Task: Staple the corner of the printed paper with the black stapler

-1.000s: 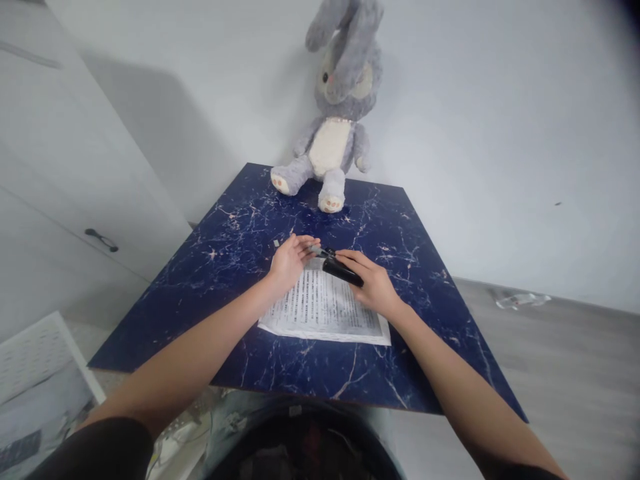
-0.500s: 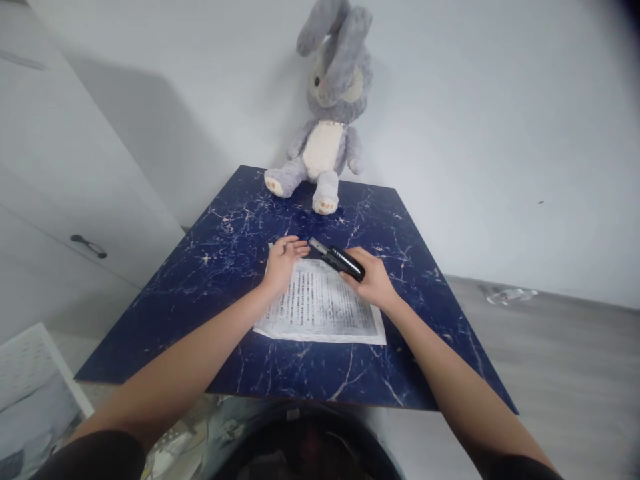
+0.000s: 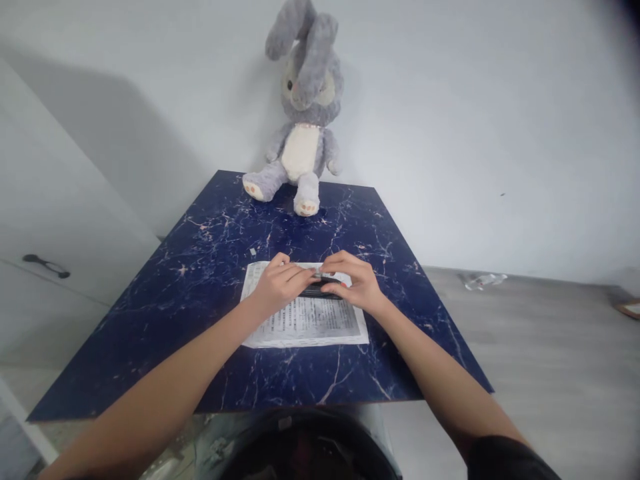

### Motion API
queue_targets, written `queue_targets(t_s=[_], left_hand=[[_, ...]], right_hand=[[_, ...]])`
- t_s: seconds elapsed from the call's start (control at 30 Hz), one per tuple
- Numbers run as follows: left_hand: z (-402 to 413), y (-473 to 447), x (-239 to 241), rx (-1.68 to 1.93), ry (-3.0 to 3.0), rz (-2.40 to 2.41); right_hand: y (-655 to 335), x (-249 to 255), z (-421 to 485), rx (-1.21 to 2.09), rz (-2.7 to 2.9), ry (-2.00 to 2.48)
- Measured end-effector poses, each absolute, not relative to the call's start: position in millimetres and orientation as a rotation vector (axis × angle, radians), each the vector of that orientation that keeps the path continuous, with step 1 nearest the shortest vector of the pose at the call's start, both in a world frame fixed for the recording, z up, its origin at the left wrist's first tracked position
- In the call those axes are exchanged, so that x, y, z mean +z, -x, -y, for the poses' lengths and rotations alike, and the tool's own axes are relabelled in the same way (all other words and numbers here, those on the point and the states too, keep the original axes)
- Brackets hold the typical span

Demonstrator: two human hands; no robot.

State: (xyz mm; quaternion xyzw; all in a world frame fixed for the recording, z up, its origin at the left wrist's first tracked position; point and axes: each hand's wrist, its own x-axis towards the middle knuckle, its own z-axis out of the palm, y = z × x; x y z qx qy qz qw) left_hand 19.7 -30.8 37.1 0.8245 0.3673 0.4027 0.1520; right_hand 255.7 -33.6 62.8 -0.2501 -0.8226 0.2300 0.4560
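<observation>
A black stapler (image 3: 320, 291) lies crosswise over the upper part of the printed sheets (image 3: 310, 323), partly hidden by my fingers. My left hand (image 3: 281, 285) is closed on its left end, fingertips pressed near the metal part. From the right, my right hand (image 3: 354, 279) grips the stapler, with its thumb along the near side and its fingers over the far side. The fingertips of both hands almost meet above it. Beyond the paper's top edge is a small pale piece (image 3: 253, 252), too small to make out.
The blue marble-patterned table (image 3: 210, 267) carries a grey plush rabbit (image 3: 303, 150) sitting at its back edge against the wall. A clear plastic item (image 3: 484, 281) lies on the floor to the right. At the left is a white cabinet with a dark handle (image 3: 47, 265).
The stapler has turned to lie nearly level across the sheets and come closer to me. My left hand has moved from the paper's top edge onto the stapler. The view has shifted right.
</observation>
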Motion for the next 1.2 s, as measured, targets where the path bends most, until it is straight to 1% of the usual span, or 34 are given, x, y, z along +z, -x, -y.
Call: queue_targets(t_s=[0.07, 0.2, 0.4, 0.47, 0.53, 0.6, 0.67, 0.73, 0.83, 0.93, 1.0, 1.1, 1.2], left_hand=[[31.2, -18.3, 37.6, 1.137, -2.398, -1.027], [30.3, -16.4, 40.4, 1.117, -2.388, -1.022], [27.9, -16.8, 48.1, 1.154, -2.392, -1.069], [21.6, -9.3, 47.3, 1.240, -2.346, -1.275], [11.6, 3.9, 43.5, 1.301, -2.216, -1.682], [-0.1, 20.9, 36.8, 1.154, -2.078, -2.098], [-11.0, 38.3, 29.0, 0.900, -1.992, -2.306], [-19.3, 52.3, 22.1, 0.738, -2.058, -2.278], [-25.3, 62.2, 16.9, 0.725, -2.149, -2.170], [-25.2, 58.6, 17.8, 0.867, -2.120, -2.094], [-23.3, 49.8, 19.7, 1.031, -2.094, -1.983], [-19.7, 30.4, 20.7, 1.307, -1.970, -1.652], [-14.8, 10.5, 19.9, 1.408, -1.718, -1.308]], right_hand=[[-250.9, 61.1, 37.3, 0.556, 2.052, 0.569], [-241.9, 56.8, 40.9, 0.564, 2.023, 0.639], [-248.0, 63.7, 37.3, 0.740, 1.795, 0.756], [-262.5, 61.6, 25.4, 0.717, 1.642, 0.900], [-284.0, 53.7, 7.8, 0.663, 1.530, 1.084], [-309.3, 40.9, -12.0, 0.588, 1.501, 1.261], [-333.3, 25.9, -30.0, 0.441, 1.530, 1.411], [-351.5, 12.9, -43.1, 0.422, 1.538, 1.533], [-362.3, 4.1, -51.2, 0.431, 1.579, 1.618], [-352.7, 11.1, -45.6, 0.153, 1.655, 1.539], [-337.1, 21.4, -35.1, 0.006, 1.687, 1.418], [-306.1, 36.6, -12.6, 0.042, 1.782, 1.249], [-276.6, 45.1, 10.2, 0.145, 1.913, 1.067]])
